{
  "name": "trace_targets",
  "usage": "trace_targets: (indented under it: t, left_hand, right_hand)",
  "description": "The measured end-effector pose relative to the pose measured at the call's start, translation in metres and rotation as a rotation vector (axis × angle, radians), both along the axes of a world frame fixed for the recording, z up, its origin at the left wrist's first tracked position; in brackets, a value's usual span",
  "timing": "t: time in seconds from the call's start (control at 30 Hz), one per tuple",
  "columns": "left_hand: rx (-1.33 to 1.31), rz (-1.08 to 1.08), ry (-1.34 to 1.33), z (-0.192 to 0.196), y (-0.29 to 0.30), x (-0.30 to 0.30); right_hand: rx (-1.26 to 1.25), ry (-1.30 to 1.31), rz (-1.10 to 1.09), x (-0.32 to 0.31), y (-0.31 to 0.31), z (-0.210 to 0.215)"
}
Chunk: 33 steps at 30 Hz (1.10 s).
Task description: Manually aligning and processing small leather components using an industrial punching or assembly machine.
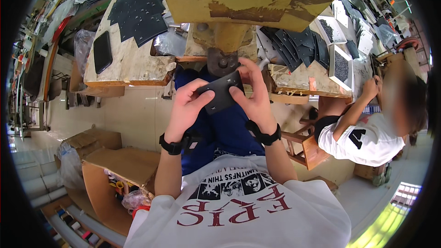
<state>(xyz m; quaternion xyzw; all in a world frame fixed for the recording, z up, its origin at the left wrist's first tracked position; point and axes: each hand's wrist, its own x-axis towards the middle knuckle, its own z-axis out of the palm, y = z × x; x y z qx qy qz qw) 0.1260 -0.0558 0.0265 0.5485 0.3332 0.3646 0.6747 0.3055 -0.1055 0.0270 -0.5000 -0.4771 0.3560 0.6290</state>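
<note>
A small black flat panel (221, 93), perhaps leather, with little star-like marks is held in front of me, below the rounded dark metal end (223, 62) of a machine. My left hand (189, 103) grips the panel's left edge, thumb on top. My right hand (251, 94) is closed on its right side, the thumb pressing the face and the forefinger raised near the metal end. Fingers beneath the panel are hidden. Similar black panels with star marks (138, 11) lie overlapped on the left of the table, and more black panels (298, 48) are fanned out on the right.
The machine's worn yellow body (257, 0) hangs over the table. A black phone (103, 53) lies at left. White trays (341, 66) of small dark pieces stand at right, near a seated person (367, 133). An open cardboard box (117, 160) sits at lower left.
</note>
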Motion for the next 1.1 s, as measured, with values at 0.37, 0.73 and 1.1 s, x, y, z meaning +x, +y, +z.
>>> trace_targets:
  t: [0.37, 0.73, 1.1]
  left_hand:
    - [0.131, -0.001, 0.119, 0.000, 0.015, 0.012]
    - [0.059, 0.155, 0.158, -0.003, 0.030, 0.031]
    - [-0.179, 0.182, 0.139, 0.004, 0.028, 0.032]
  right_hand:
    - [-0.195, -0.103, 0.002, 0.011, 0.001, 0.004]
    - [-0.215, -0.026, -0.106, 0.012, 0.026, -0.002]
    - [-0.403, 0.016, -0.093, 0.017, 0.027, 0.003]
